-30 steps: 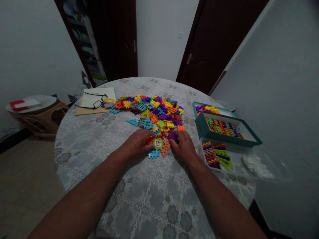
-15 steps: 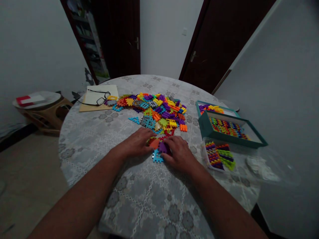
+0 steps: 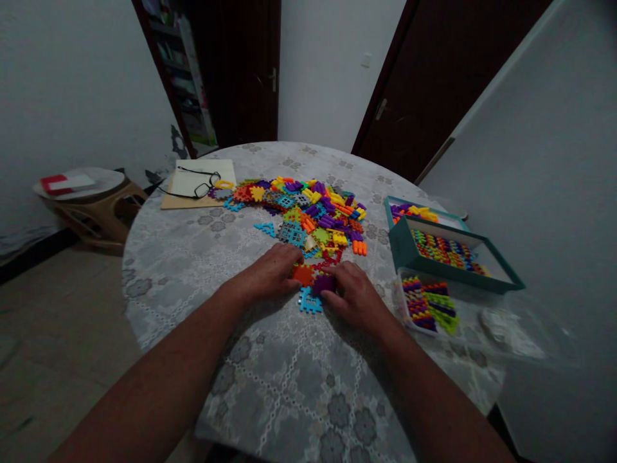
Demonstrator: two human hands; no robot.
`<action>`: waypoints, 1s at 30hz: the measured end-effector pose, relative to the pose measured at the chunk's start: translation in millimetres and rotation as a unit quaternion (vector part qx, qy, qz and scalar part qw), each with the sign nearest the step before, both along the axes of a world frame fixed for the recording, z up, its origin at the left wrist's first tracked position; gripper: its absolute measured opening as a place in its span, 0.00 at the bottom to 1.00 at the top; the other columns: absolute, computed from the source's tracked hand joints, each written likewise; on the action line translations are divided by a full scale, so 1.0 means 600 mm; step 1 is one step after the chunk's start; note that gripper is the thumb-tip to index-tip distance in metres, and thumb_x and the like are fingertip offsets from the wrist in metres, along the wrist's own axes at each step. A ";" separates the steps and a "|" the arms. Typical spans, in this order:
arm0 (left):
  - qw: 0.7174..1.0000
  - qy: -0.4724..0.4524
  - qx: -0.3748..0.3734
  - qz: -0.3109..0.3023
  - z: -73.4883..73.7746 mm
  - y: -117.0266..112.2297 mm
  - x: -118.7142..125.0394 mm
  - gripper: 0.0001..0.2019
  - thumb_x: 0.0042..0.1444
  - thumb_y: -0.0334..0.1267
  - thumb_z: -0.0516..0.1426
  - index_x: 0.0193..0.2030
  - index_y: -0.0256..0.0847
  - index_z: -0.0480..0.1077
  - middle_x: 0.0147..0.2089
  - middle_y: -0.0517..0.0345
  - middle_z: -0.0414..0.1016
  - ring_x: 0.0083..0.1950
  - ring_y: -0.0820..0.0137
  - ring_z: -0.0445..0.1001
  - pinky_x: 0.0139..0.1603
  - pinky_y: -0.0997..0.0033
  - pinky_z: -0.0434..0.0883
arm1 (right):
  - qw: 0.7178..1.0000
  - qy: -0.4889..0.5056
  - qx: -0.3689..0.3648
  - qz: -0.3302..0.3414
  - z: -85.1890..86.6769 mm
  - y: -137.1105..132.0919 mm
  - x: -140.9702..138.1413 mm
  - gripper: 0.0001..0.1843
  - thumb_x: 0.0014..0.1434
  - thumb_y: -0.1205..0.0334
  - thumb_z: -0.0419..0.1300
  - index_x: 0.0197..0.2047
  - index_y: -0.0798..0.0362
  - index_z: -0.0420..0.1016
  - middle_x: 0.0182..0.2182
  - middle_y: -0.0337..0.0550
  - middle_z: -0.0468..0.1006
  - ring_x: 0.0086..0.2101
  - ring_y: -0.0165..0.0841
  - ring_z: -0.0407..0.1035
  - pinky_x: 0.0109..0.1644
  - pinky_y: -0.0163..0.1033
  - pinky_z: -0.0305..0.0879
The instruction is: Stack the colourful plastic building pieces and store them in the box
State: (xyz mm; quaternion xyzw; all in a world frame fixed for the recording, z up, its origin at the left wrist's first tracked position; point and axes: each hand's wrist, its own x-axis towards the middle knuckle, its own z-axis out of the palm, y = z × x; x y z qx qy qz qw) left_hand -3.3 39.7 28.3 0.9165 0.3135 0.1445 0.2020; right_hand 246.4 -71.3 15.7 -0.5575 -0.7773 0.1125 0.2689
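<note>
A heap of coloured plastic interlocking pieces lies on a round table with a lace-patterned cloth. My left hand rests at the near edge of the heap, fingers curled down on an orange piece. My right hand is beside it, its fingers pinching a purple piece against the small built cluster. A blue piece pokes out below both hands.
A teal box with sorted pieces stands at the right, a clear tray with more pieces in front of it. Glasses lie on a paper pad at the far left. A low stool stands off the table.
My right hand has moved left onto the cluster with the purple piece, covering the green round piece seen before. The camera has shifted slightly.
</note>
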 end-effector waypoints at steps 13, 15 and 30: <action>0.986 -0.109 -0.118 0.033 0.033 -0.014 0.010 0.06 0.66 0.41 0.57 0.46 0.47 0.75 0.41 0.58 0.82 0.42 0.65 0.77 0.45 0.65 0.72 | 0.993 0.112 -0.002 0.047 0.012 -0.001 -0.007 0.13 0.70 0.63 0.63 0.57 0.48 0.80 0.50 0.48 0.81 0.50 0.41 0.75 0.56 0.47 0.72; 0.986 -0.115 -0.113 0.038 0.029 -0.012 0.011 0.06 0.67 0.41 0.56 0.45 0.47 0.75 0.40 0.57 0.81 0.41 0.64 0.77 0.45 0.64 0.72 | 0.993 0.116 -0.003 0.035 0.005 0.002 -0.004 0.14 0.70 0.64 0.63 0.57 0.48 0.79 0.50 0.48 0.81 0.50 0.42 0.75 0.57 0.47 0.72; 0.987 -0.112 -0.104 0.058 0.023 -0.017 0.022 0.06 0.67 0.40 0.57 0.46 0.47 0.75 0.40 0.56 0.82 0.40 0.64 0.78 0.45 0.63 0.71 | 0.990 0.136 -0.045 0.001 -0.005 0.001 0.000 0.18 0.70 0.59 0.62 0.62 0.46 0.78 0.54 0.46 0.86 0.51 0.42 0.81 0.57 0.47 0.74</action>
